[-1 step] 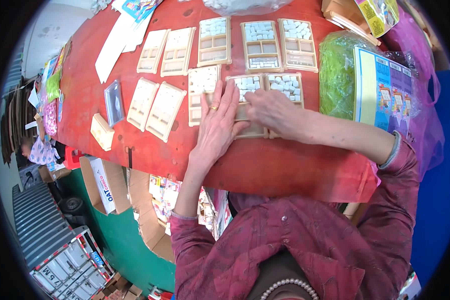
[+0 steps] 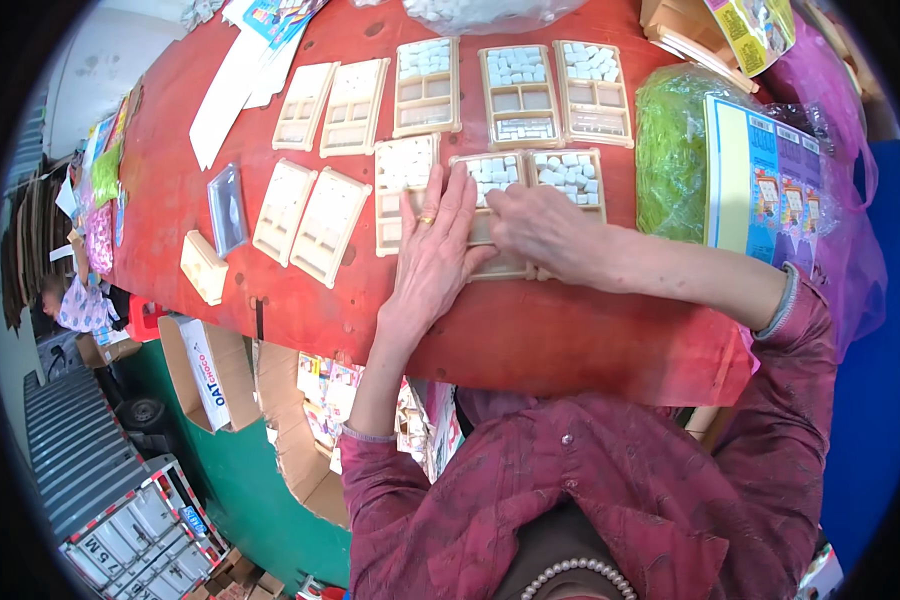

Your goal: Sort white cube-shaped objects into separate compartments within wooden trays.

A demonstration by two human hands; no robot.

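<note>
My left hand [image 2: 432,235] lies flat with its fingers stretched out, across the gap between two cream plastic trays. Beneath its fingers is the right part of one compartment tray [image 2: 386,215] with small white blocks. The palm's thumb side touches the middle tray [image 2: 500,264], whose top compartment holds white cubes [image 2: 494,170]. Over that middle tray my right hand [image 2: 545,228] is closed, its fingertips curled down by the cubes. Whatever its fingers pinch, if anything, is hidden. A third tray of cubes [image 2: 570,175] stands just right, partly covered by the right hand.
More cream trays [image 2: 428,90] stand in rows on the red table [image 2: 570,340]. A clear plastic case [image 2: 227,210] and a lone tray [image 2: 203,267] lie left. At right are a green bag [image 2: 670,150], printed cards [image 2: 760,180] and a purple bag [image 2: 855,250]. Cardboard boxes [image 2: 210,375] stand below.
</note>
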